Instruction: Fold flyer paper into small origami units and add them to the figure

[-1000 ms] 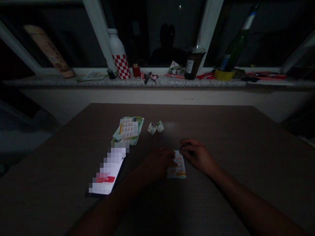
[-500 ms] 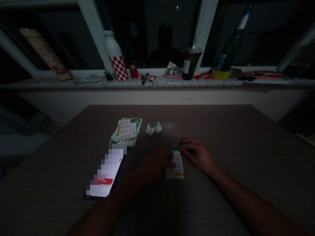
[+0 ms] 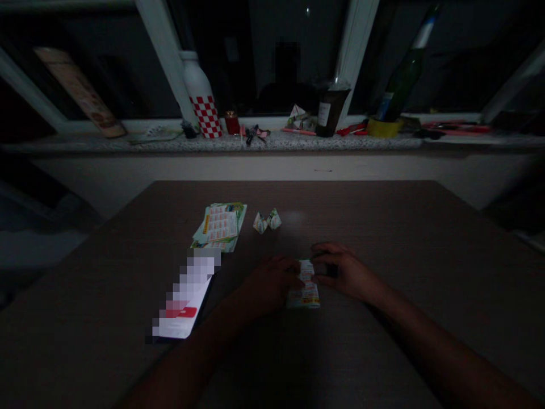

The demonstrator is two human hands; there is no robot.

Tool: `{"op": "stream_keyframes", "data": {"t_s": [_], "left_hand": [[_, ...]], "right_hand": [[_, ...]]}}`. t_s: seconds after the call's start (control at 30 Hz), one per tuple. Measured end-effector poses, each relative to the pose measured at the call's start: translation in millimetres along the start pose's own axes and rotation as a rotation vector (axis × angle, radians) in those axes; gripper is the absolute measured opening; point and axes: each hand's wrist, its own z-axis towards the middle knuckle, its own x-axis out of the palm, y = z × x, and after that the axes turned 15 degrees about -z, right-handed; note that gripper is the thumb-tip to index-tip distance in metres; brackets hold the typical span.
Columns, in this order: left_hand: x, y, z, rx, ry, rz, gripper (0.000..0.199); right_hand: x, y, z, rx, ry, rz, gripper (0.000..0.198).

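Fingers (image 3: 292, 266) of both hands are flanking a small printed paper (image 3: 309, 291) on the bench (image 3: 383, 210). Leftmost, a phone (image 3: 181, 328) is lying partly pixelated near a stack of papers (image 3: 222, 224). Next, the left hand (image 3: 269, 287) is covering the printed paper's left side, its grip too shadowed to tell. At the right edge, the right hand (image 3: 349, 274) is spreading thumb from forefinger.

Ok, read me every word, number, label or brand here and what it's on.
None is readable.
Nearest printed sheet: too small, blurred.
Stack of printed sheets: too small.
Folded paper shape: too small.
Phone: partly pixelated, rest blurred.
Takeaway cup: white label, blurred.
Green glass bottle: labels too dark.
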Motion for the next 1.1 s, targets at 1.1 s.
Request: {"op": "stream_keyframes", "data": {"t_s": [1.1], "left_hand": [[-4.9,-7.6,-0.4,0.009,0.020,0.052,0.015]], "right_hand": [[-15.2,11.4,-7.6,0.029,0.204,0.136,0.089]]}}
